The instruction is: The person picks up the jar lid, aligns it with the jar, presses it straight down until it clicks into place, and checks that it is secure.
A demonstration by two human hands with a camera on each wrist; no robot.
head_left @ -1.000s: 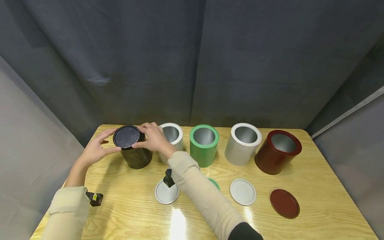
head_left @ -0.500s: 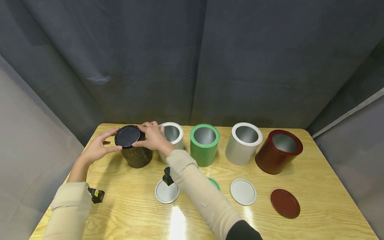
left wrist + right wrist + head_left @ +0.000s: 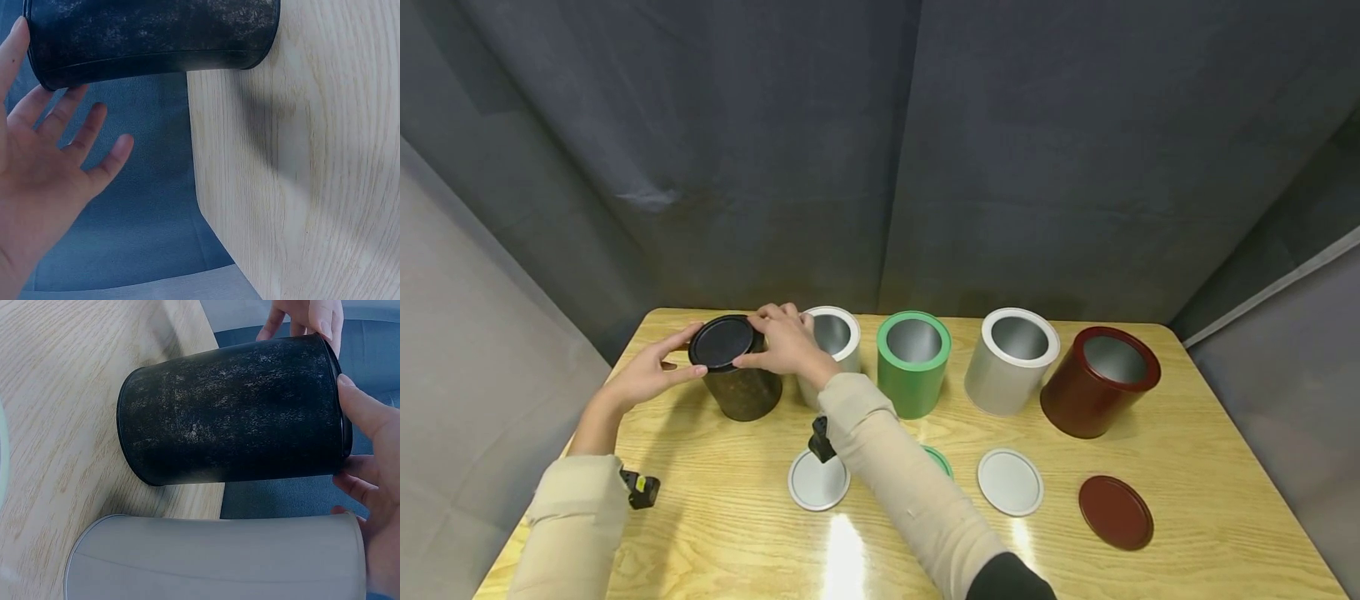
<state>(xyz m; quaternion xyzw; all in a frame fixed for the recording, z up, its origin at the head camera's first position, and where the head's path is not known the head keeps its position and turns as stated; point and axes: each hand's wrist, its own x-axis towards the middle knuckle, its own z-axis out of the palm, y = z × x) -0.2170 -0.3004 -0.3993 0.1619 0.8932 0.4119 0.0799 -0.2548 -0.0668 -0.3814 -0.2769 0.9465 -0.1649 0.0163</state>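
A black lid (image 3: 721, 342) lies over the top of a dark, mottled can (image 3: 745, 396) at the table's left. From the left side, my left hand (image 3: 649, 373) holds the lid's rim with thumb and fingertips; in the left wrist view its other fingers are spread below the rim. My right hand (image 3: 786, 343) holds the opposite side, thumb at the near edge and fingers at the far edge. In the right wrist view, the right thumb (image 3: 362, 406) presses on the lid end of the dark can, and a thin uneven seam shows there.
Right of the dark can stand a white can (image 3: 842, 358), a green can (image 3: 912, 375), another white can (image 3: 1006, 379) and a dark red can (image 3: 1082, 400), all uncovered. Before them lie two white lids (image 3: 818, 482), a partly hidden green lid (image 3: 942, 461) and a red lid (image 3: 1116, 512).
The black lid has shifted slightly right and now sits more squarely over the dark can. The left hand has moved a little to the right with it; the right hand has hardly moved.
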